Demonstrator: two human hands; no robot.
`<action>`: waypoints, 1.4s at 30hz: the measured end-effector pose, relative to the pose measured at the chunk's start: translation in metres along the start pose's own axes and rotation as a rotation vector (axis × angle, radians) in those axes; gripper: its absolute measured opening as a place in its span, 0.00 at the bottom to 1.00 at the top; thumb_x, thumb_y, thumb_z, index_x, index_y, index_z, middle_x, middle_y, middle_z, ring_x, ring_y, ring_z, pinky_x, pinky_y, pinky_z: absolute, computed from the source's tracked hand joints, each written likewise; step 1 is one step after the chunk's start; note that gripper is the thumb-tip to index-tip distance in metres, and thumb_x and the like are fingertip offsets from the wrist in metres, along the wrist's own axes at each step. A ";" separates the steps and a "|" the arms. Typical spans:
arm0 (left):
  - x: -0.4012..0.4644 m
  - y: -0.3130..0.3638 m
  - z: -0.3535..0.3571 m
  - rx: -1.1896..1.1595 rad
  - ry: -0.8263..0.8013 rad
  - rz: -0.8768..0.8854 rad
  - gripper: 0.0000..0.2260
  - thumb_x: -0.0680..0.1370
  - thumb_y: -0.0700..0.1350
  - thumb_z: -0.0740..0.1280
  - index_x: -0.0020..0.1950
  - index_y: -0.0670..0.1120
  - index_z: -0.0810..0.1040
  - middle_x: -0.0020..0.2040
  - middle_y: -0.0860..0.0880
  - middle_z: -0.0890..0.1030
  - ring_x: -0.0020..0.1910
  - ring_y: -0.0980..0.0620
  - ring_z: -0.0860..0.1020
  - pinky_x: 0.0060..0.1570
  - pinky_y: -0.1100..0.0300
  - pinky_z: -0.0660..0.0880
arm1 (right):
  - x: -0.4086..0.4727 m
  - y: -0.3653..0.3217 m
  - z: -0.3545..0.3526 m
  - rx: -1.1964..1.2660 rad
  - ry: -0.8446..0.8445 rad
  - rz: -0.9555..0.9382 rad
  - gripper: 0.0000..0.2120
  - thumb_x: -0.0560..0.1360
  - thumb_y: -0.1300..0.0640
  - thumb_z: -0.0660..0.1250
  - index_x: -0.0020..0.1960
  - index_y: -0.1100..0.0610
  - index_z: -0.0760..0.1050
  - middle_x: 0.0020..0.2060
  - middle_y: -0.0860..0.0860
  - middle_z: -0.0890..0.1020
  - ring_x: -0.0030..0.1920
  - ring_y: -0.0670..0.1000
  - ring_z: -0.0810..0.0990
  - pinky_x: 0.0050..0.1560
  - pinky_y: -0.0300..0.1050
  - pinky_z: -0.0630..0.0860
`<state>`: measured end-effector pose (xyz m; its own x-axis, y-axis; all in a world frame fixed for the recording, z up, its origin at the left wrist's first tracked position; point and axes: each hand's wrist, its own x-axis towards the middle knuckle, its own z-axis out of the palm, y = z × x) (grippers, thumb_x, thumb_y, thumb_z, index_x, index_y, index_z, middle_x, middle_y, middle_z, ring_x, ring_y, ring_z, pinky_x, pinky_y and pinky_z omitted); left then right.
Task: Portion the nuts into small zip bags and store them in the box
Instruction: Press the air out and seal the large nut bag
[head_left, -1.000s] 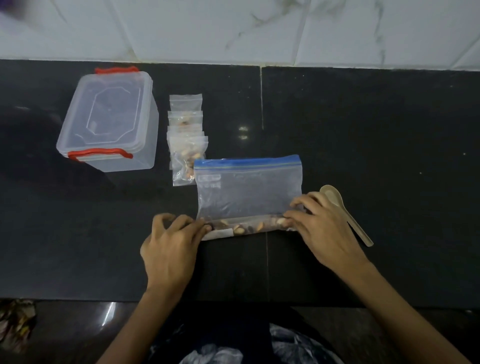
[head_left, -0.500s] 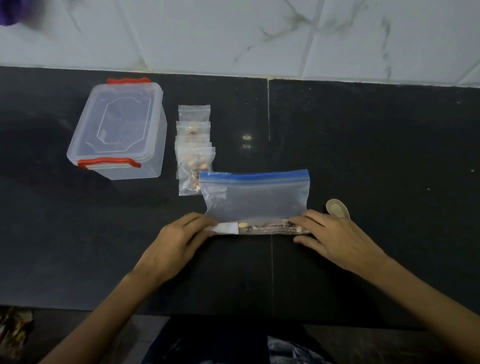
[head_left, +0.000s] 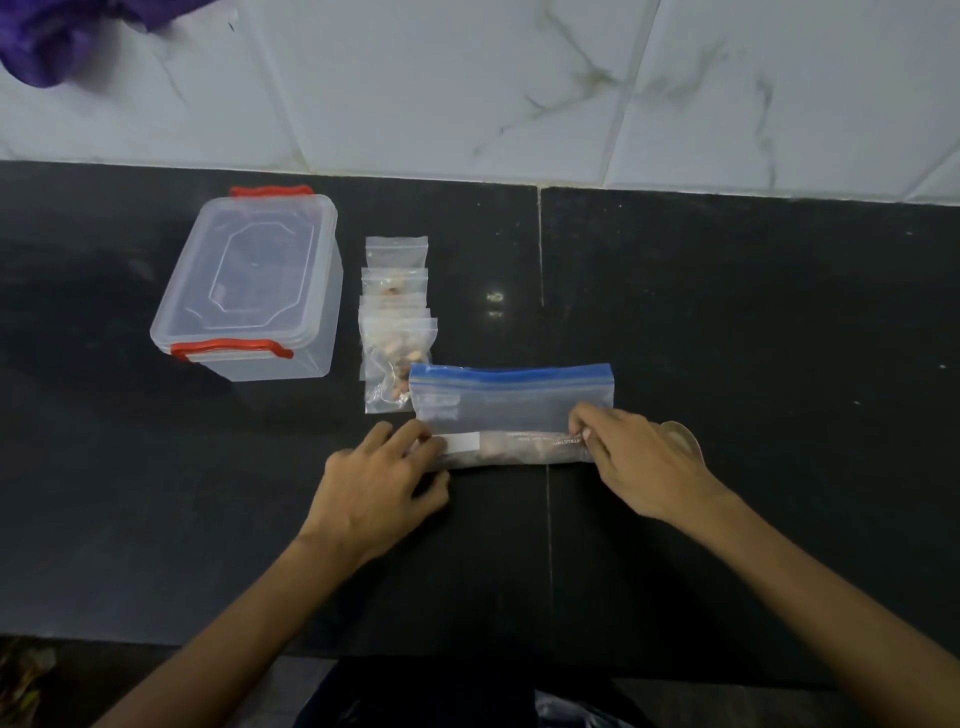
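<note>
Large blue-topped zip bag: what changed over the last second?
Both hands, left hand and right hand, rolled the near edge of the large blue-topped zip bag away from the person, wrapping the nuts inside the fold. The clear lidded box with red latches, the small filled zip bags and the spoon stayed put.

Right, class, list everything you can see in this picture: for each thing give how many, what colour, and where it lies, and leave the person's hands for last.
Box: one, clear with red clasps, lid on, far left of the counter.
Small zip bags: an overlapping row, exact count unclear, clear, some with nuts inside, right of the box.
Large zip bag: one, clear with a blue zip strip, centre, its near edge rolled up with nuts inside.
Spoon: one, pale, mostly hidden behind the right hand.
Counter: one, black.
Wall tiles: white, marbled, behind the counter.
Purple cloth: one, top left corner.
Left hand: one, holds the roll's left end.
Right hand: one, fingers pinch the roll's right end.
</note>
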<state>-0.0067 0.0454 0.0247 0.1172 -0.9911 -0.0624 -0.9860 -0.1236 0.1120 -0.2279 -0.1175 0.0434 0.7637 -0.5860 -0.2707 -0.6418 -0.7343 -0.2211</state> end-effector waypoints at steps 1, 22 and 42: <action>0.001 -0.001 0.000 0.036 -0.017 0.013 0.20 0.74 0.61 0.58 0.61 0.53 0.75 0.58 0.53 0.75 0.50 0.52 0.75 0.29 0.61 0.71 | 0.002 -0.002 0.000 -0.013 -0.007 0.017 0.05 0.81 0.54 0.52 0.54 0.45 0.64 0.52 0.46 0.75 0.44 0.45 0.75 0.39 0.39 0.71; 0.022 0.006 0.001 0.254 0.043 -0.056 0.27 0.61 0.51 0.79 0.56 0.44 0.80 0.53 0.41 0.79 0.45 0.42 0.79 0.36 0.50 0.77 | 0.016 0.010 0.002 -0.053 0.099 0.052 0.18 0.74 0.57 0.67 0.61 0.49 0.66 0.60 0.49 0.64 0.49 0.47 0.74 0.51 0.45 0.76; 0.050 0.004 -0.021 0.285 0.019 0.103 0.12 0.75 0.47 0.68 0.58 0.51 0.77 0.78 0.47 0.48 0.77 0.45 0.48 0.71 0.45 0.54 | 0.026 0.007 -0.002 0.113 0.181 -0.099 0.12 0.76 0.62 0.61 0.56 0.49 0.69 0.48 0.44 0.78 0.45 0.45 0.77 0.47 0.42 0.75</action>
<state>-0.0020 -0.0059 0.0425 0.0142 -0.9988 -0.0460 -0.9861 -0.0064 -0.1662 -0.2122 -0.1390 0.0370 0.8169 -0.5723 -0.0721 -0.5589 -0.7542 -0.3447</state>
